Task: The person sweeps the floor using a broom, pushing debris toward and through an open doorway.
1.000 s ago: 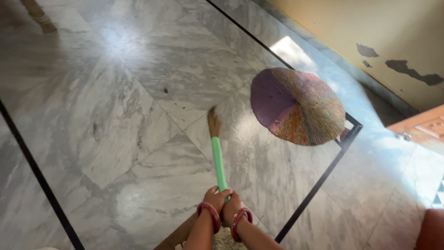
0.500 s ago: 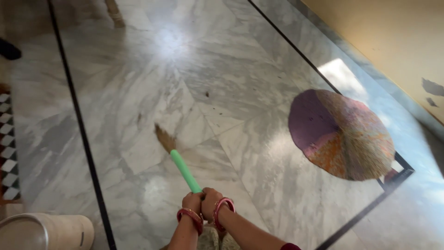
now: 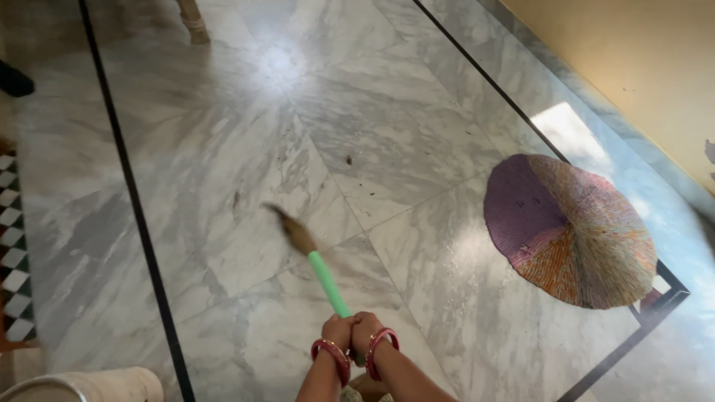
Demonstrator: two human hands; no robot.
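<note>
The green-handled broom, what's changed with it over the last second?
The green-handled straw broom swung its brush end from pointing ahead, near the round woven multicoloured mat, over to the left across the grey marble floor. The left hand and right hand kept their grip together at the handle's end; nothing was released.

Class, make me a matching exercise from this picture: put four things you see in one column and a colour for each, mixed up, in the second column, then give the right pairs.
Things
1. broom handle
2. bangles
3. round mat
4. floor inlay line

Colours
A. black
B. purple and orange
C. green
D. red

Right pairs: 1-C, 2-D, 3-B, 4-A.

Both the left hand and the right hand are closed around the broom handle.
</note>
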